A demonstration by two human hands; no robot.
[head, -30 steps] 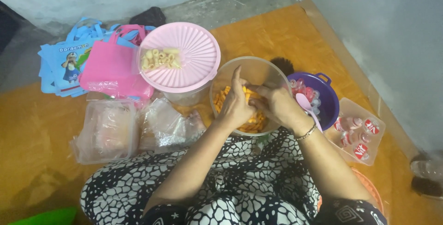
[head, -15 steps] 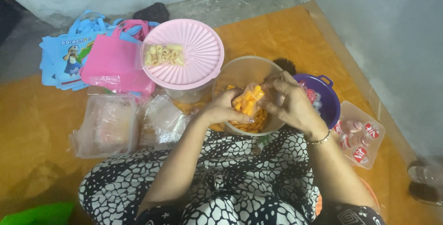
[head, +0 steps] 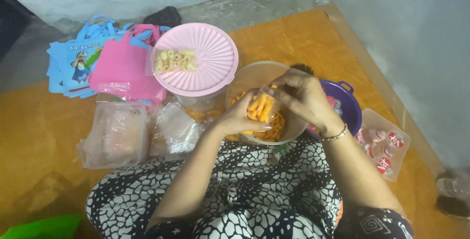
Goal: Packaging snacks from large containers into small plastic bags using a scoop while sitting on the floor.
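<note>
- Covering most of the floor: an orange mat [head: 44,131], with bare grey concrete floor [head: 264,1] at the far edge and a pale grey wall [head: 416,33] on the right.
- Person sits on the mat, lap in a black-and-white patterned dress [head: 254,190], looking straight down.
- Stack of blue and pink tote bags [head: 105,67] lies far left, flat on the mat.
- Round pink ribbed lid [head: 210,67] sits on a clear tub, just right of the totes; a small sealed bag of pale ring snacks [head: 175,60] rests on top of it.
- Clear bowl [head: 254,75] sits just beyond the knees, holding orange stick snacks; purple basin [head: 350,109] touches its right side.
- Clear container [head: 115,133] and loose clear plastic bags [head: 178,129] lie left of the bowl; a clear tray of small red-capped bottles [head: 387,146] lies right of the basin.
- Small clear bag of orange stick snacks [head: 261,109] is held above the bowl's near half, upright, roughly half full.
- Left hand [head: 241,117] cups the bag from below and the left, fingers curled around it.
- Right hand [head: 303,94], gold bracelet on the wrist, pinches the bag's top edge, fingertips pressed together.
- Green object [head: 39,227] at bottom-left corner, kind unclear.
</note>
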